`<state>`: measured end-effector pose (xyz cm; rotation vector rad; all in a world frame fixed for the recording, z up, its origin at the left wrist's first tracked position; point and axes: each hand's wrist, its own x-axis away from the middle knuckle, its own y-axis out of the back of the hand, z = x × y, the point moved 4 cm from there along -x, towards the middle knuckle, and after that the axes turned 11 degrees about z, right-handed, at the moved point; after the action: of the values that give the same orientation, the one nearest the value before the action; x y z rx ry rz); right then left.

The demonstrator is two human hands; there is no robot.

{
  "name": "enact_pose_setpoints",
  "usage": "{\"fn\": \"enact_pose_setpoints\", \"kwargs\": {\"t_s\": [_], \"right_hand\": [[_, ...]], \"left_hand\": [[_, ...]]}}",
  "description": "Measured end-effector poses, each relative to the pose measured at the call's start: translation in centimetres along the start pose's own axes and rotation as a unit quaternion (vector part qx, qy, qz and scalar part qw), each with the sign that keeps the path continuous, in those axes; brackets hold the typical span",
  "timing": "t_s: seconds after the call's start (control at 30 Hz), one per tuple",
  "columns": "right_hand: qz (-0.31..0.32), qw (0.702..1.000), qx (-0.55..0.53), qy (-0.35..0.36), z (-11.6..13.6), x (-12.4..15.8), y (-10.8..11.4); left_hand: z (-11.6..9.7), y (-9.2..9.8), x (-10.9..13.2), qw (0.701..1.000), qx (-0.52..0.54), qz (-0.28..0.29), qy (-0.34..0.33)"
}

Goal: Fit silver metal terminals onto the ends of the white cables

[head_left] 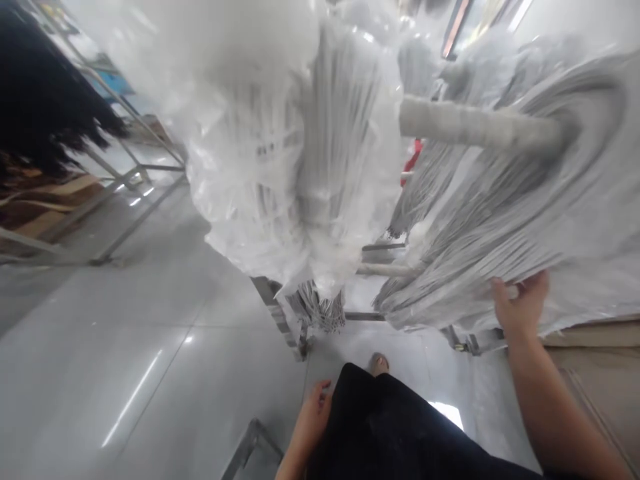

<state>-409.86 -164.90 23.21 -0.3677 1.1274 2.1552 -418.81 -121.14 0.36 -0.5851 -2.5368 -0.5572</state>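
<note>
My right hand [520, 308] reaches up and grips the lower edge of a plastic-wrapped bundle of grey strands [505, 220] hanging from a thick cardboard tube [475, 127]. My left hand [313, 420] hangs low beside my black skirt [390, 433], its fingers loosely curled and holding nothing that I can see. Another bagged grey bundle [300, 153] hangs to the left of the first, in loose clear plastic. My foot [379, 363] shows on the floor below.
Metal rack frames [125, 180] stand at the left over a glossy grey tile floor [125, 347]. Black strands [45, 100] hang at the upper left. A metal rack base [280, 313] sits beneath the bundles, and another metal bar [247, 447] is near my left hand.
</note>
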Motion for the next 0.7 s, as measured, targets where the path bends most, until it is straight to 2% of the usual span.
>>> {"fn": "enact_pose_setpoints", "kwargs": {"t_s": [0.1, 0.2, 0.33, 0.53, 0.7], "right_hand": [[-0.016, 0.999, 0.029, 0.025, -0.5, 1.7, -0.3], [0.0, 0.994, 0.084, 0.077, -0.7, 3.0, -0.8], [0.007, 0.986, 0.111, 0.122, -0.7, 2.8, -0.4], [0.004, 0.974, 0.164, 0.157, 1.4, -1.2, 3.1], [-0.037, 0.968, 0.202, 0.142, 6.3, -4.7, 7.9]], "left_hand": [[0.7, 0.9, -0.1, 1.0, -0.004, -0.015, -0.006], [1.6, 1.3, -0.2, 1.0, -0.002, -0.025, -0.009], [2.3, 0.9, -0.3, 0.999, -0.004, -0.034, -0.014], [1.1, 0.1, -0.8, 0.999, -0.025, -0.007, -0.047], [-0.3, 0.8, -0.3, 0.997, -0.052, 0.0, -0.049]]}}
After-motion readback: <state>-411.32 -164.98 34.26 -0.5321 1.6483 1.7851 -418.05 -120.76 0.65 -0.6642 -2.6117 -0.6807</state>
